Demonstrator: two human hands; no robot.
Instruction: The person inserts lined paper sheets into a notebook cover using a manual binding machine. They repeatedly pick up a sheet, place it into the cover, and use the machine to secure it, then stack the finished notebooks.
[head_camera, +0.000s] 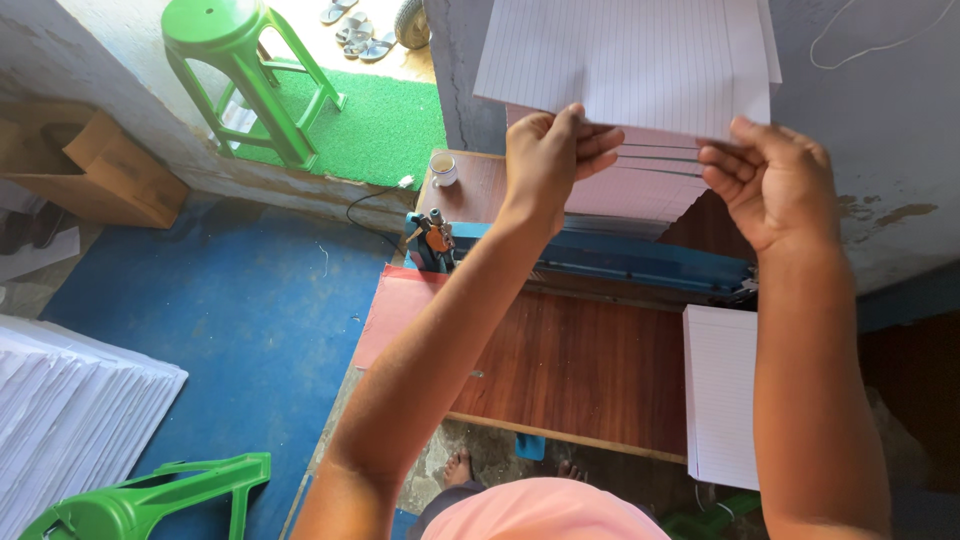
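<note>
2 hands up high, both gripping 1 bundle of lined paper (625, 60) by its bottom edge. Left hand (548, 155) pinched shut on the left part of that edge, thumb in front, fingers tucked behind. Right hand (770, 180) closed on the right part, fingers curled over the pink sheets (640, 185) fanned out below the white ones. Bundle held in the air above the blue machine (620, 258) at the back of the wooden table (570, 365).

Looks like partway through: 1 neat white stack (720, 395) lying on the table's right side, 1 big slanted pile of sheets (70, 410) waiting on the blue floor (250, 310) at the left. Hard to tell which pile is finished.

Counted: 2 green stools, 1 standing (245, 75) by the green mat (375, 125), 1 tipped over (150, 500) near the bottom. 1 small white cup (443, 168) on the table corner. 1 brown cardboard box (90, 165) at the far left. 2 bare feet (460, 468) peeking under the table.
</note>
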